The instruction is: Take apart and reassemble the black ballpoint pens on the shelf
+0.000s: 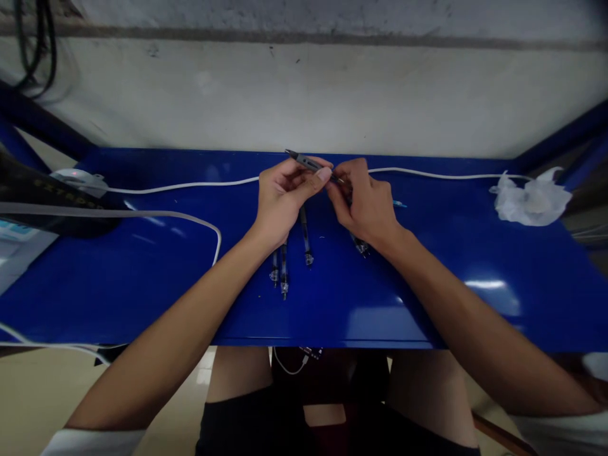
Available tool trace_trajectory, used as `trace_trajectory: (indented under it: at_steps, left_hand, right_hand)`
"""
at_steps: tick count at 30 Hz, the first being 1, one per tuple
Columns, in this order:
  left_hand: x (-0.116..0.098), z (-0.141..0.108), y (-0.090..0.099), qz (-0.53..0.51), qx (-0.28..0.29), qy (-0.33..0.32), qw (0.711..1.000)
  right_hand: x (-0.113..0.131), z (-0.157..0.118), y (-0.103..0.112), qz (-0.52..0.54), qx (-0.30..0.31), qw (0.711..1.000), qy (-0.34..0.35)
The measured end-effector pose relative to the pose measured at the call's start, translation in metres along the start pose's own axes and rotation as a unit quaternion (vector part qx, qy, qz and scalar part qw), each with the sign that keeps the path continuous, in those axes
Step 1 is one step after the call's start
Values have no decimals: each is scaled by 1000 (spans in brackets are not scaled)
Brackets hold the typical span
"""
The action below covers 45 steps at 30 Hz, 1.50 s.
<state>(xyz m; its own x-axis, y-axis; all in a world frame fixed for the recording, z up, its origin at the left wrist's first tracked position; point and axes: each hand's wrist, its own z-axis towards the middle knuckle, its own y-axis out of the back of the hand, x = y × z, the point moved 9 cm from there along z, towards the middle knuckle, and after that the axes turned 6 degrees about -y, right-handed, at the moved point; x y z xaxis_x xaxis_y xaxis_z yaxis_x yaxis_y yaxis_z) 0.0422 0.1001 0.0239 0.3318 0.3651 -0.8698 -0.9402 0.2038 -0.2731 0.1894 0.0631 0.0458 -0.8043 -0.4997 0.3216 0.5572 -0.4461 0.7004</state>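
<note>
My left hand (287, 199) and my right hand (363, 202) meet above the far part of the blue metal table (437, 278). Between their fingers is a dark grey pen (304, 163), its tip pointing to the far left. My left fingers grip its barrel, and my right fingertips pinch its other end. Three more pens lie near my wrists: one (306, 237) just below my left thumb, and two (281, 272) side by side further left. Under my right palm, a partly hidden clear pen part (361, 246) shows.
A white cable (441, 175) runs along the table's far side, and a thicker grey cable (142, 214) curves at the left. A crumpled white plastic bag (534, 199) lies at the right. A black object (47, 196) sits at the far left, against a concrete wall.
</note>
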Motion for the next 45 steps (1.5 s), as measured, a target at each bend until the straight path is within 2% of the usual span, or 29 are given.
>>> trace_trajectory:
  at_steps: [6,11,39,45]
  left_hand:
    - [-2,-8,-4,49,15,-1,999]
    - [0,-7,-2,39,16,9,999]
    - [-2,-3,1,32,16,-6,999]
    - [1,-5,2,24,7,10,1000]
  right_hand:
    - [-1,-5,8,-3,17,1000,16]
    - [3,-5,4,-2,38,999,5]
    - [2,-6,2,37,45,998,-12]
    - [0,-5,5,39,22,999,-6]
